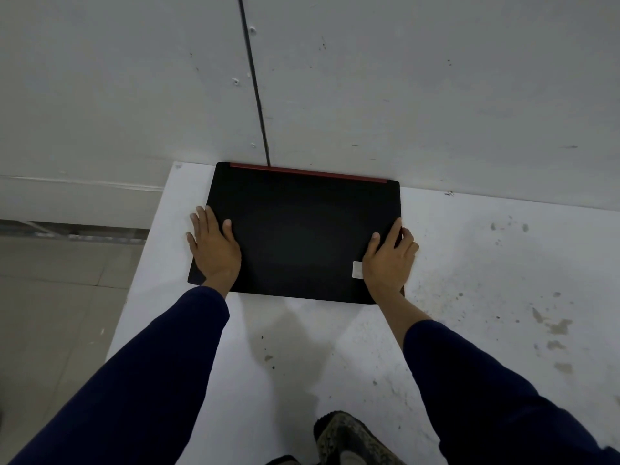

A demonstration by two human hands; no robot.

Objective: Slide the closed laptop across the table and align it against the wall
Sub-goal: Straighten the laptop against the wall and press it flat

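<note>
A closed black laptop [298,229] with a red strip along its far edge lies flat on the white table [469,297]. Its far edge sits against the grey wall [402,95], at the table's far left corner. My left hand [213,246] grips the laptop's left side, thumb on the lid and fingers spread over the edge. On the right side my right hand [387,260] holds the edge, thumb on top and fingers curled around it, partly covering a small pale sticker [357,269].
The table's left edge runs close beside the laptop, with tiled floor [60,297] below. A dark vertical seam [255,85] splits the wall panels. The table surface to the right is stained. A dark mottled object [349,437] lies at the near edge.
</note>
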